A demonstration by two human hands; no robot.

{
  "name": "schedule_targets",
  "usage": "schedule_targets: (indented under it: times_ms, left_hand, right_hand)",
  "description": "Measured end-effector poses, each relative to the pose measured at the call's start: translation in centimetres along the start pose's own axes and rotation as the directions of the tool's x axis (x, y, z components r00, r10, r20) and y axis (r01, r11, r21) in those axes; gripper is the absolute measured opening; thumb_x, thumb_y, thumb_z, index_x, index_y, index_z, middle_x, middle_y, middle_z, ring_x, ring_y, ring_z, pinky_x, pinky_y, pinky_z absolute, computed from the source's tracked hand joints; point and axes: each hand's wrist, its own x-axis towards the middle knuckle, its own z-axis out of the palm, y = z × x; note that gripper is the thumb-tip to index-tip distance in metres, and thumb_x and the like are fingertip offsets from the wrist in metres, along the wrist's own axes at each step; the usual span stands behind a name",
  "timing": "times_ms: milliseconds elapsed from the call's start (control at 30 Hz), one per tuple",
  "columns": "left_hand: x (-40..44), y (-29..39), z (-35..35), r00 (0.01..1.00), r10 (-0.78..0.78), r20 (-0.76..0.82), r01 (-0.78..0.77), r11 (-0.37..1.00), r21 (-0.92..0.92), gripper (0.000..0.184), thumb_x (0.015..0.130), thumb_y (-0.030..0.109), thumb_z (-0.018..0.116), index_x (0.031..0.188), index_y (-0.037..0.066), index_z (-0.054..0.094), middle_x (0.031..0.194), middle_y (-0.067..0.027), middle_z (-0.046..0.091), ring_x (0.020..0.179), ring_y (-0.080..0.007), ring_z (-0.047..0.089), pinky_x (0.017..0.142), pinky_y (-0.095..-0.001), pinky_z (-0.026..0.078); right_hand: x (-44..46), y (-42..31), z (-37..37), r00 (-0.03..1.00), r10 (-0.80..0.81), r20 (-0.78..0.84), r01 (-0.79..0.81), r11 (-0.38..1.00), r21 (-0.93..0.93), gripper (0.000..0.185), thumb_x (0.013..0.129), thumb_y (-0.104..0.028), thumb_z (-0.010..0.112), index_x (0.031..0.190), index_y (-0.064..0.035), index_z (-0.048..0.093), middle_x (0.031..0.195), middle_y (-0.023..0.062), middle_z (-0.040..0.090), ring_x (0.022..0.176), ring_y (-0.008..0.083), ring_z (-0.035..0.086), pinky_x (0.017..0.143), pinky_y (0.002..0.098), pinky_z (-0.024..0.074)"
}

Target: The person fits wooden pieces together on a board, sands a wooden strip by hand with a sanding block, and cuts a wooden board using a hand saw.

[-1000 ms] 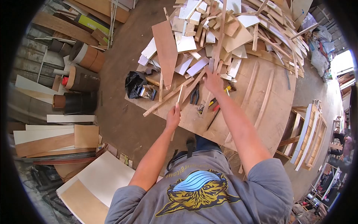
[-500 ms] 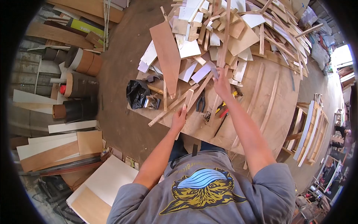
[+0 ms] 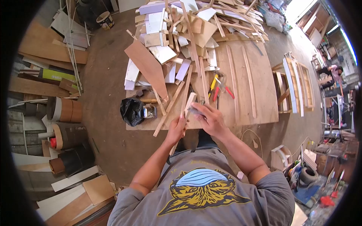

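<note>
While it slanted up toward one o'clock in front of your body, the narrow wooden strip sat at the near edge of the bench, held above it. Your left hand was closed around it below the upper end, thumb along its side. Your right hand pinched a small grey piece close against the strip; blur hid what that piece was.

The strip looked light and stiff, with dry, grippy faces rather than slippery ones. So slim a length would probably bend or snap if forced sideways, and raw edges could leave splinters. The best hold seemed to be around its middle, fingertips kept off the face nearest the grey piece.

From the strip, a yellow-handled tool and red-handled pliers lay between one and two o'clock, with two long battens beyond them. A black plastic bag stood at nine o'clock, a small clear container beside it. A brown panel leaned out at ten o'clock from the offcut pile at twelve. Farther off, between two and three, another person was visible.
</note>
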Motion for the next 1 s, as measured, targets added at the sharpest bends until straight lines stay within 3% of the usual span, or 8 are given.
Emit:
schedule_targets:
  times_ms: [100, 233, 367, 500, 600, 733, 867, 1000]
  left_hand:
    - [-2.7, 2.5, 0.2, 0.997, -0.016, 0.081, 0.014, 1.0, 0.022, 0.051, 0.112, 0.052, 0.039, 0.106, 0.006, 0.06, 0.065, 0.0008, 0.05, 0.045, -0.0073, 0.044, 0.041, -0.0243, 0.036]
    - [-5.1, 4.2, 1.1, 0.99, -0.032, 0.135, 0.022, 0.997, 0.074, 0.051, 0.114, 0.049, 0.035, 0.108, 0.005, 0.06, 0.065, -0.0004, 0.05, 0.044, -0.0087, 0.044, 0.04, -0.0247, 0.036]
    - [-7.1, 4.6, 2.5, 0.971, -0.092, 0.223, 0.083, 0.995, 0.051, 0.056, 0.113, 0.051, 0.031, 0.107, 0.004, 0.06, 0.064, -0.0014, 0.05, 0.043, -0.0104, 0.043, 0.039, -0.0259, 0.035]
    - [-8.6, 4.0, 5.1, 0.959, -0.143, 0.245, 0.138, 0.99, 0.039, 0.058, 0.113, 0.053, 0.029, 0.106, 0.004, 0.06, 0.063, -0.0013, 0.048, 0.043, -0.0115, 0.04, 0.04, -0.0271, 0.034]
    - [-9.9, 3.8, 8.0, 0.929, -0.17, 0.33, 0.168, 0.985, 0.035, 0.056, 0.113, 0.052, 0.027, 0.103, 0.008, 0.06, 0.061, -0.0009, 0.046, 0.042, -0.0117, 0.038, 0.04, -0.0263, 0.033]
    - [-11.8, 2.7, 12.6, 0.881, -0.258, 0.397, 0.304, 0.951, -0.057, 0.052, 0.113, 0.051, 0.027, 0.102, 0.011, 0.059, 0.06, -0.0011, 0.045, 0.042, -0.0114, 0.038, 0.039, -0.026, 0.031]
    - [-14.1, 1.1, 16.6, 0.816, -0.292, 0.499, 0.358, 0.933, -0.04, 0.052, 0.113, 0.052, 0.026, 0.105, 0.011, 0.058, 0.061, -0.0013, 0.046, 0.041, -0.0109, 0.038, 0.037, -0.026, 0.03]
    - [-16.5, -0.7, 19.1, 0.812, -0.313, 0.492, 0.347, 0.938, 0.025, 0.058, 0.112, 0.056, 0.023, 0.106, 0.011, 0.059, 0.064, -0.0019, 0.05, 0.042, -0.0097, 0.039, 0.038, -0.0258, 0.03]
  right_hand:
    - [-1.1, -2.1, 1.1, 0.972, 0.032, -0.233, -0.032, 0.999, 0.002, 0.04, 0.097, -0.013, 0.068, 0.136, -0.0111, 0.063, 0.104, 0.013, 0.073, 0.09, 0.0328, 0.072, 0.075, 0.0413, 0.0574]
    - [-4.4, -4.1, 1.1, 0.986, -0.141, -0.093, 0.114, 0.962, -0.25, 0.039, 0.095, -0.011, 0.068, 0.135, -0.0123, 0.065, 0.095, 0.0104, 0.072, 0.081, 0.0302, 0.071, 0.066, 0.0411, 0.0557]
    - [-6.0, -4.2, -0.2, 0.946, -0.027, -0.324, -0.028, 0.986, -0.165, 0.04, 0.095, -0.011, 0.068, 0.135, -0.0139, 0.065, 0.092, 0.0084, 0.071, 0.076, 0.0282, 0.07, 0.063, 0.0398, 0.0549]
    - [-9.3, -5.3, -1.7, 0.957, -0.148, -0.249, 0.094, 0.972, -0.216, 0.039, 0.095, -0.01, 0.068, 0.134, -0.0121, 0.066, 0.093, 0.0087, 0.072, 0.077, 0.0291, 0.07, 0.064, 0.0401, 0.0555]
    - [-11.1, -4.8, -4.3, 0.9, -0.091, -0.427, 0.008, 0.981, -0.193, 0.042, 0.094, -0.009, 0.069, 0.135, -0.0125, 0.066, 0.09, 0.0076, 0.07, 0.076, 0.0273, 0.07, 0.063, 0.0391, 0.0553]
    - [-16.8, -5.6, -7.1, 0.951, -0.208, -0.228, 0.137, 0.947, -0.29, 0.046, 0.09, -0.008, 0.071, 0.135, -0.0123, 0.066, 0.085, 0.0071, 0.068, 0.075, 0.0265, 0.069, 0.063, 0.0397, 0.0551]
    - [-20.6, -4.3, -10.5, 0.886, -0.108, -0.451, -0.004, 0.971, -0.239, 0.044, 0.09, -0.008, 0.07, 0.134, -0.0129, 0.067, 0.086, 0.0075, 0.07, 0.074, 0.0267, 0.069, 0.062, 0.0391, 0.0555]
    - [-25.1, -5.5, -11.6, 0.937, -0.157, -0.31, 0.082, 0.966, -0.244, 0.04, 0.091, -0.003, 0.071, 0.131, -0.0087, 0.069, 0.088, 0.0114, 0.072, 0.074, 0.0277, 0.072, 0.062, 0.0387, 0.0565]
